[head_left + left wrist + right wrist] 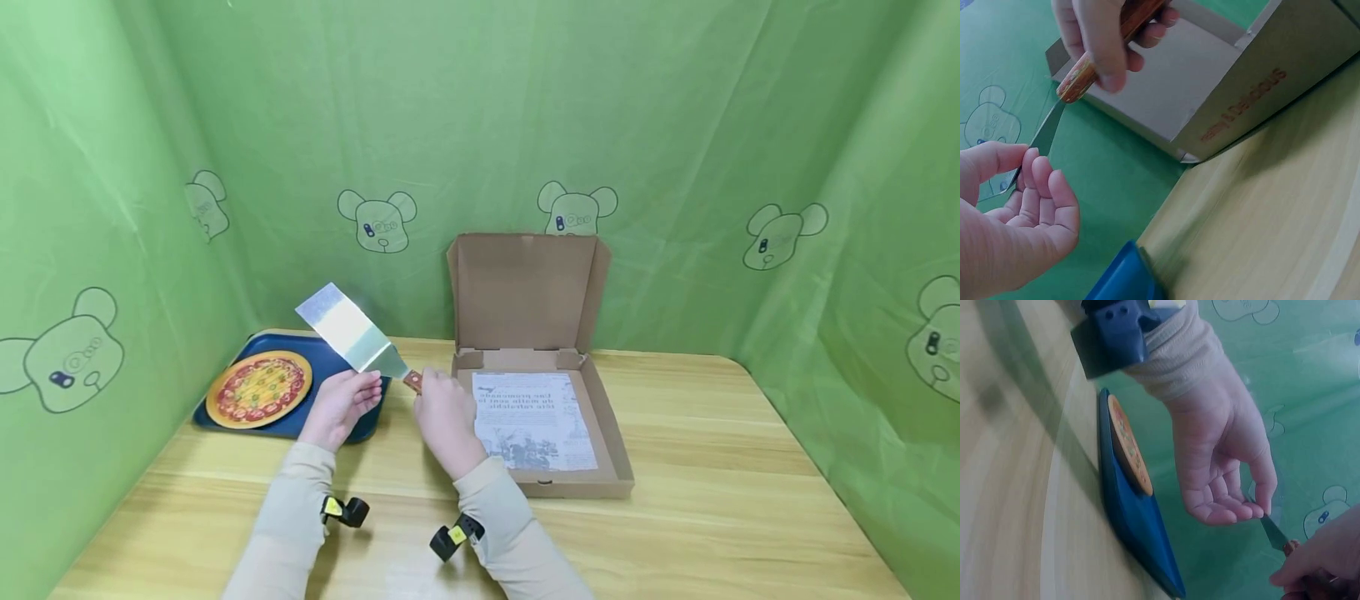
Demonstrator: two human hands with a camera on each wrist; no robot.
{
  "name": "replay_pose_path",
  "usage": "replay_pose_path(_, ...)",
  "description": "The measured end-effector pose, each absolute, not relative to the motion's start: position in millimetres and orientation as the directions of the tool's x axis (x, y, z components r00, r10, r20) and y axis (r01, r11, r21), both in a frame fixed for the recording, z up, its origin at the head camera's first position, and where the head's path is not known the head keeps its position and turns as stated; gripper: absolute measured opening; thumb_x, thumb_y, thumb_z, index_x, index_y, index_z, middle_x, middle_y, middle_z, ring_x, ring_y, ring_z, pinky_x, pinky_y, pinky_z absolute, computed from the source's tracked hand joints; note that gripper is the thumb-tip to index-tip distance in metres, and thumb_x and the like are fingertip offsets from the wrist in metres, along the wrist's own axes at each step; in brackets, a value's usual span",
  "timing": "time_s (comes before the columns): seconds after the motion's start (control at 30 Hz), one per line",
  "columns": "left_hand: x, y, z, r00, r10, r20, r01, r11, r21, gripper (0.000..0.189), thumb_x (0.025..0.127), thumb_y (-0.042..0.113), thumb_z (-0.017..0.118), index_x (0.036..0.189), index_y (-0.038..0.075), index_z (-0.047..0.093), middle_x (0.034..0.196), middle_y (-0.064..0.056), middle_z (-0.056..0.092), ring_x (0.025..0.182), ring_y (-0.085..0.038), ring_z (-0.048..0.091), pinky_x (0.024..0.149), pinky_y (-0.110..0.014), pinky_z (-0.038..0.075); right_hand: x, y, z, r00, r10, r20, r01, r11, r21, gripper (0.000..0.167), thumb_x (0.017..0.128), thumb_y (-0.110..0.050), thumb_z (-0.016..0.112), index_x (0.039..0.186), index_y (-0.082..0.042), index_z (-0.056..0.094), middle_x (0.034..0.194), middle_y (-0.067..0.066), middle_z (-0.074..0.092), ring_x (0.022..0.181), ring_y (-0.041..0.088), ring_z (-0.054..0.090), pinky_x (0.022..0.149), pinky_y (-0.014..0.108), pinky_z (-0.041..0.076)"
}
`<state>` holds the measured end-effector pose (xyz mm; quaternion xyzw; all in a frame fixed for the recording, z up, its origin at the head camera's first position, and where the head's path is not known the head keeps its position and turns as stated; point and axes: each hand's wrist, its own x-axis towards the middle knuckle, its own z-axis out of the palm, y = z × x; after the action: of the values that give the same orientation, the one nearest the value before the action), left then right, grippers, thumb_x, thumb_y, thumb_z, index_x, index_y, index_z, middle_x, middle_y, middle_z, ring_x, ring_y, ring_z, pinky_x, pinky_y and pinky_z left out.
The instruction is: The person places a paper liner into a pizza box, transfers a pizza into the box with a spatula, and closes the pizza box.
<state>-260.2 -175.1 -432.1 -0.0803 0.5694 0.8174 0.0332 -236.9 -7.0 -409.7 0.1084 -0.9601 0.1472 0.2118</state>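
A spatula (345,325) with a wide metal blade and a wooden handle is held up above the table between both hands. My right hand (447,417) grips its brown handle (1079,78), fingers curled around it. With thumb and fingertips my left hand (343,406) pinches the blade's edge near the neck, as the left wrist view shows. Behind the left hand, a pizza (259,389) lies on the left part of a blue tray (324,350). To the right of the right hand stands an open cardboard pizza box (617,450), its lid (525,292) upright.
Printed paper (532,417) lines the bottom of the box. Everything stands on a light wooden table (697,433). Green curtains (465,100) with bear-head drawings hang behind and at both sides.
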Motion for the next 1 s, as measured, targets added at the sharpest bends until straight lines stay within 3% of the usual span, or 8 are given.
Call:
replay_pose_path(0.47,-262.5,-166.6,-431.6,-0.987,-0.035,-0.156,-0.136,-0.333,0.933,0.019,0.097,0.007,0.057,0.079,0.011,0.064,0.073,0.003,0.067,0.069,-0.007,0.063,0.07,-0.02,0.055,-246.9,2.0,-409.6,-0.889,-0.119,0.443,-0.258,0.928,-0.27,0.013,0.083,-0.018,0.073,0.092,-0.012,0.066,0.08,0.004,0.069,0.06,0.02,0.062,0.044,0.028,0.043)
replay_pose_path(0.63,-255.5,-176.3,-424.4,-0.987,0.022,-0.157,-0.157,-0.25,0.955,0.005,0.097,0.011,0.058,0.096,0.009,0.063,0.078,0.006,0.068,0.073,-0.007,0.064,0.074,-0.02,0.056,-248.9,5.3,-408.0,-0.901,-0.104,0.421,-0.241,0.928,-0.286,0.014,0.083,-0.019,0.073,0.093,-0.012,0.066,0.08,0.003,0.068,0.06,0.021,0.061,0.043,0.029,0.043)
replay_pose_path(0.8,-241.5,-194.7,-418.0,-0.986,0.042,-0.159,-0.164,-0.155,0.974,0.027,0.099,0.017,0.057,0.12,0.001,0.056,0.083,0.007,0.068,0.077,-0.005,0.064,0.077,-0.02,0.056,-251.2,8.4,-407.0,-0.914,-0.088,0.396,-0.222,0.926,-0.305,0.013,0.084,-0.02,0.071,0.095,-0.015,0.066,0.08,0.003,0.067,0.063,0.022,0.063,0.045,0.032,0.045)
replay_pose_path(1.0,-225.8,-226.9,-414.4,-0.988,0.012,-0.156,-0.156,-0.064,0.986,0.029,0.101,0.024,0.053,0.122,0.004,0.056,0.085,0.009,0.068,0.08,-0.005,0.065,0.079,-0.02,0.056,-250.9,11.1,-404.2,-0.927,-0.074,0.368,-0.206,0.92,-0.334,0.013,0.085,-0.019,0.069,0.097,-0.015,0.067,0.08,0.002,0.067,0.066,0.023,0.065,0.047,0.033,0.047)
